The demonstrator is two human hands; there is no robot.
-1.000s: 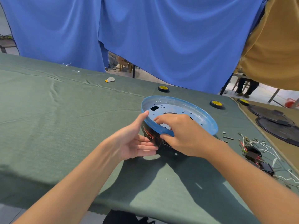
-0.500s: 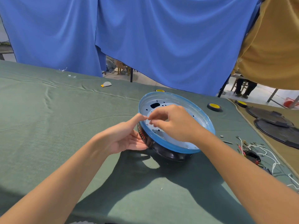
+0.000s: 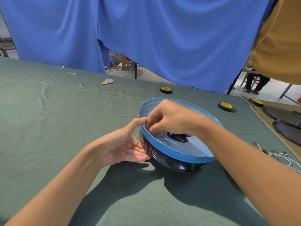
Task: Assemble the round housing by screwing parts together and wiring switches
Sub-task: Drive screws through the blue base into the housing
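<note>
A round housing (image 3: 179, 156) sits tilted on the green tabletop (image 3: 65, 128). The left grip (image 3: 120, 147) rests flat-fingered against the housing's side, and the right grip (image 3: 169, 118) pinches its blue rim with curled fingers.

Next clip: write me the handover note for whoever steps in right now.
Left hand: open, fingers flat against the housing side, thumb on its rim.
Right hand: fingers curled at the inner rim; what they pinch is hidden.
Housing sits on the table; wires lie loose to its right.
Done: nothing visibly wired. Left: wiring, screwing.
</note>
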